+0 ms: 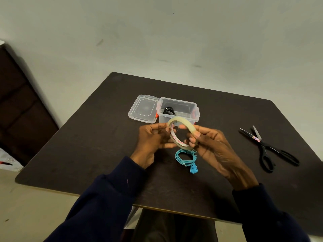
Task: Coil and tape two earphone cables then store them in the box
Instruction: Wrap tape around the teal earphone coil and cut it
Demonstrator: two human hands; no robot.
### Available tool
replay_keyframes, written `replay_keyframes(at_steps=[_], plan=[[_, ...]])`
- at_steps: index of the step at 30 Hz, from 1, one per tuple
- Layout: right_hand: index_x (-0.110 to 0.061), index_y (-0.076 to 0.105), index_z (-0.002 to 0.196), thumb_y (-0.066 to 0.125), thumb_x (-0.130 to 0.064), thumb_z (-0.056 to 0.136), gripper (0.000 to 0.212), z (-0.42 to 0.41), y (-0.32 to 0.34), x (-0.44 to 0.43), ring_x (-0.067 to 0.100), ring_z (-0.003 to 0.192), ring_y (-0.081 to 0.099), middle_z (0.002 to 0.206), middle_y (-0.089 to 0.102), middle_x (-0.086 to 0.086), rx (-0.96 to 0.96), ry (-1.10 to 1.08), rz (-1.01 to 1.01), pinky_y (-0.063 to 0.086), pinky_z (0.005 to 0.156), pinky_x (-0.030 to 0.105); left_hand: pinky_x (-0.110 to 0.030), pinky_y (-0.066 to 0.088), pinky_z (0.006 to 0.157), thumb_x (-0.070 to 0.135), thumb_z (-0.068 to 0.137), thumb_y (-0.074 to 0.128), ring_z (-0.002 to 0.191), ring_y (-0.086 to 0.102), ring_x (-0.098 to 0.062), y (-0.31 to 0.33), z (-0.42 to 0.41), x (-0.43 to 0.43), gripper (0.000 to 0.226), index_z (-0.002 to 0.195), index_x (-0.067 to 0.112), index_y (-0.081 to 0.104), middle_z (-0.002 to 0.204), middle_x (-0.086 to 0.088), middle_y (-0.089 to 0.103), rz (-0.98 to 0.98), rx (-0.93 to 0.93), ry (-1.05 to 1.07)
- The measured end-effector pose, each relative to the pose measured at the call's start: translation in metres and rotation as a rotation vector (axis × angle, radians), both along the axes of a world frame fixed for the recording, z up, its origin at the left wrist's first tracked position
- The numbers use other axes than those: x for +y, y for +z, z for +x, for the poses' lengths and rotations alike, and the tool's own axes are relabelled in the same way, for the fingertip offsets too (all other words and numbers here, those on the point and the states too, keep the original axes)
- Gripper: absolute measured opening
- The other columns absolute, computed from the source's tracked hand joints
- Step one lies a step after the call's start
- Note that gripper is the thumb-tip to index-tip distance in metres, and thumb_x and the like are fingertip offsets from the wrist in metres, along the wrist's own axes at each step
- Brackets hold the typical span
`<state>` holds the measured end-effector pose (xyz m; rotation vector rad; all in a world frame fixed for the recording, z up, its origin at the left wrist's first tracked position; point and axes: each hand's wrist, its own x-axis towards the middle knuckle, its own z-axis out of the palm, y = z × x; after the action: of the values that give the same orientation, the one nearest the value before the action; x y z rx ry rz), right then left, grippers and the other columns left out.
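Observation:
A clear tape roll (181,122) is held up between both hands above the dark table (87,154). My right hand (213,147) grips its right rim with curled fingers. My left hand (153,140) pinches the roll's left edge with thumb and fingertips. Below the roll a coiled blue earphone cable (185,158) lies on the table, its earbuds at the near side. Behind the hands stands an open clear plastic box (178,109) with a black coiled earphone cable (168,110) inside.
The box's clear lid (144,109) lies flat just left of the box. Black scissors (269,149) lie open on the right side of the table. A dark piece of furniture (22,105) stands off the table's left. A pale wall rises behind.

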<state>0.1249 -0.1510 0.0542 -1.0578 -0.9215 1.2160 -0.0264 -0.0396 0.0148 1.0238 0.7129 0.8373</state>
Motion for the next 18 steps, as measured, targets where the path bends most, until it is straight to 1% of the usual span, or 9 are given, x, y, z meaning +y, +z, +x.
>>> replay_keyframes(at_steps=[3,4,5,7,9,11,13,15,18], plan=[[0.004,0.068,0.119,0.053,-0.007,0.092,0.032,-0.002,0.001,-0.001,0.010,0.070,0.057,0.073,0.061,0.004,-0.003,-0.035,0.020,0.058,0.083,0.027,-0.047,0.063,0.072,0.005,0.092,0.067,0.088,0.075,-0.038,-0.003,0.001,-0.001,0.019,0.109,-0.003,0.069,0.098,-0.022,0.075,-0.088,0.006,-0.076],[0.004,0.069,0.117,0.054,-0.009,0.092,0.032,-0.002,0.002,-0.002,0.010,0.068,0.057,0.072,0.062,0.004,-0.026,-0.054,0.020,0.058,0.082,0.028,-0.047,0.063,0.073,0.005,0.093,0.067,0.091,0.074,-0.038,-0.003,0.002,-0.003,0.019,0.110,-0.001,0.069,0.100,-0.022,0.075,-0.054,0.005,-0.086],[0.005,0.069,0.115,0.056,-0.011,0.091,0.032,-0.002,0.002,-0.001,0.011,0.067,0.057,0.071,0.062,0.004,-0.057,-0.076,0.015,0.058,0.081,0.028,-0.045,0.063,0.075,0.006,0.092,0.067,0.094,0.074,-0.035,-0.004,0.003,-0.003,0.019,0.111,0.003,0.070,0.102,-0.018,0.075,0.040,0.017,-0.069],[0.004,0.073,0.110,0.061,-0.017,0.088,0.032,-0.001,0.004,0.002,0.012,0.065,0.056,0.070,0.063,0.007,-0.142,-0.137,-0.015,0.055,0.073,0.027,-0.037,0.061,0.085,0.011,0.088,0.073,0.107,0.071,-0.021,-0.005,0.003,0.001,0.028,0.115,0.016,0.072,0.113,-0.003,0.074,0.439,0.121,0.037],[0.003,0.075,0.105,0.065,-0.022,0.087,0.032,-0.001,0.006,0.005,0.014,0.064,0.055,0.069,0.064,0.009,-0.224,-0.183,-0.046,0.051,0.065,0.024,-0.030,0.052,0.098,0.018,0.087,0.076,0.119,0.062,-0.014,-0.007,0.005,0.008,0.035,0.121,0.023,0.071,0.124,0.008,0.068,0.877,0.224,0.115],[0.005,0.076,0.102,0.068,-0.025,0.087,0.034,-0.001,0.006,0.007,0.014,0.061,0.053,0.066,0.063,0.009,-0.262,-0.182,-0.057,0.048,0.060,0.022,-0.029,0.049,0.097,0.020,0.089,0.074,0.115,0.060,-0.012,-0.007,0.005,0.014,0.031,0.120,0.021,0.073,0.121,0.008,0.069,1.123,0.274,0.156],[0.003,0.077,0.099,0.068,-0.027,0.088,0.033,-0.003,0.007,0.008,0.013,0.059,0.052,0.064,0.061,0.010,-0.298,-0.159,-0.062,0.046,0.058,0.021,-0.029,0.053,0.091,0.016,0.090,0.071,0.104,0.064,-0.010,-0.006,0.003,0.015,0.024,0.113,0.015,0.076,0.111,0.004,0.073,1.169,0.232,0.163],[0.002,0.077,0.100,0.065,-0.023,0.093,0.029,-0.003,0.007,0.008,0.013,0.062,0.053,0.064,0.062,0.009,-0.314,-0.140,-0.053,0.046,0.059,0.021,-0.032,0.057,0.086,0.010,0.090,0.072,0.097,0.069,-0.012,-0.003,-0.003,0.015,0.019,0.108,0.008,0.077,0.104,-0.002,0.075,1.071,0.150,0.164],[0.003,0.077,0.103,0.063,-0.019,0.094,0.027,-0.003,0.007,0.005,0.014,0.066,0.053,0.066,0.063,0.008,-0.233,-0.132,-0.048,0.046,0.061,0.021,-0.034,0.060,0.084,0.005,0.087,0.073,0.094,0.072,-0.014,0.001,-0.008,0.012,0.018,0.105,0.005,0.077,0.099,-0.003,0.076,0.905,0.075,0.178]])
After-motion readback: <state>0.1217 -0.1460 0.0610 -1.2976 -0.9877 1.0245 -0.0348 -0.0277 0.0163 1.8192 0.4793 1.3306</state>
